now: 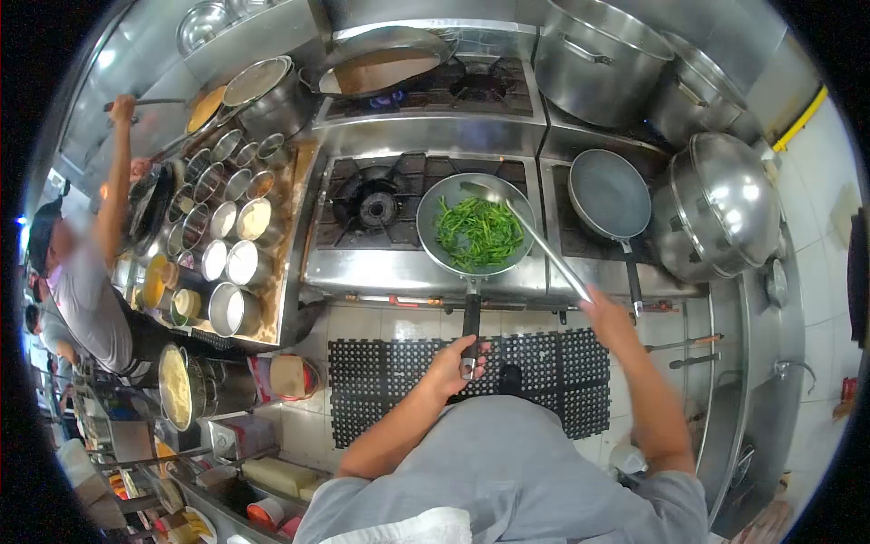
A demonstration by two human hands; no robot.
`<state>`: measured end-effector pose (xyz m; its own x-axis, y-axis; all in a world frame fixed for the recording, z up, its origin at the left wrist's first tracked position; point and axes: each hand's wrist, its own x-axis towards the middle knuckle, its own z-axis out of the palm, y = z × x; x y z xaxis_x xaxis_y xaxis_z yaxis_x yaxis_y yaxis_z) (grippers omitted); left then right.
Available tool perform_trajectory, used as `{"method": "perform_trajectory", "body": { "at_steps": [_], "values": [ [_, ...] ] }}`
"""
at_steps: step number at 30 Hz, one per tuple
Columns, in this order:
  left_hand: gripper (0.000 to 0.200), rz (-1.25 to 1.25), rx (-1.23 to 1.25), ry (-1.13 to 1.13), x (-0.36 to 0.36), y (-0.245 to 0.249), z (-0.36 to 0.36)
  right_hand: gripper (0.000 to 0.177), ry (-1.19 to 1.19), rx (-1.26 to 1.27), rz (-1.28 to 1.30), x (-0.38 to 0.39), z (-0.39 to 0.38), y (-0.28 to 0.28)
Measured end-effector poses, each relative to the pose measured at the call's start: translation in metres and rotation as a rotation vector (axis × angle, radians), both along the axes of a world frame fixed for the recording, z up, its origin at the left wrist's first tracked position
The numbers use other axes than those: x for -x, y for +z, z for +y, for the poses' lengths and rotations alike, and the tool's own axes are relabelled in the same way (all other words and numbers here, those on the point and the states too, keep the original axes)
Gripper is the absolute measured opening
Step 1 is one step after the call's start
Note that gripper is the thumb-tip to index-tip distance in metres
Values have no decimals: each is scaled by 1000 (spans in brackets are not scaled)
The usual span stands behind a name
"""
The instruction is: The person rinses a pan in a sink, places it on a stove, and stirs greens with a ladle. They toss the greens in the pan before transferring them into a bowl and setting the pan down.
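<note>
Left grip (453, 363) clasps pan handle (471, 313) — greens (478, 234) beyond.

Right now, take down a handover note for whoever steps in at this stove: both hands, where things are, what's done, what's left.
Left hand: closed round the pan handle.
Right hand: grips the ladle, its bowl at the pan's far rim.
Pan: on the front range, right of the bare burner. The greens lie in it, bright green.
Done: greens are in the pan.
Left: they are not yet out of it. An empty second pan sits to the right.
</note>
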<state>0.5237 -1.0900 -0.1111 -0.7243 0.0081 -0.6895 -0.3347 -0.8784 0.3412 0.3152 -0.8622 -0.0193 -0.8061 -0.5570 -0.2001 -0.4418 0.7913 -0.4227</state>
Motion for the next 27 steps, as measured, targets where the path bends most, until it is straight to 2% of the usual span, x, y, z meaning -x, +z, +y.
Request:
{"method": "perform_trajectory", "body": {
  "at_steps": [3,5,7,8,11,12,13,16,18,19,21,22,25,26,27],
  "values": [
    [23,14,-4,-8,-1,4,2,43,-19,-13,-73,-21,-20,-30],
    [23,31,-7,3,2,10,-1,44,43,33,-55,-25,14,-28],
    [24,16,-7,16,4,13,-2,44,172,-27,-77,-13,47,-15],
    [25,27,-16,20,3,11,-1,46,94,-118,-121,-8,43,-4],
    [26,22,-23,8,0,7,4,47,-54,-20,-128,-20,3,-18],
    [26,13,-15,7,0,7,6,48,-91,-95,-144,-31,-10,-24],
    [25,8,0,4,1,10,4,46,-14,-145,-35,-43,-13,-23],
    [25,9,1,0,3,17,-1,44,52,-157,-79,-37,26,-20],
    [26,13,9,2,3,14,1,44,72,4,-97,-27,45,-22],
    [26,12,20,-1,0,11,4,44,64,0,-103,-36,32,-20],
    [26,9,25,-10,0,9,7,44,-108,-175,-129,-50,-7,-17],
    [26,7,5,-4,-1,8,6,44,-115,-170,-126,-52,-3,-16],
    [24,-7,4,10,1,7,1,42,34,124,-210,-56,28,-17],
    [22,21,0,24,0,5,1,43,72,179,-67,-54,40,-25],
    [21,43,-4,36,-3,3,1,43,70,175,-74,-54,36,-18]
  ]
}}
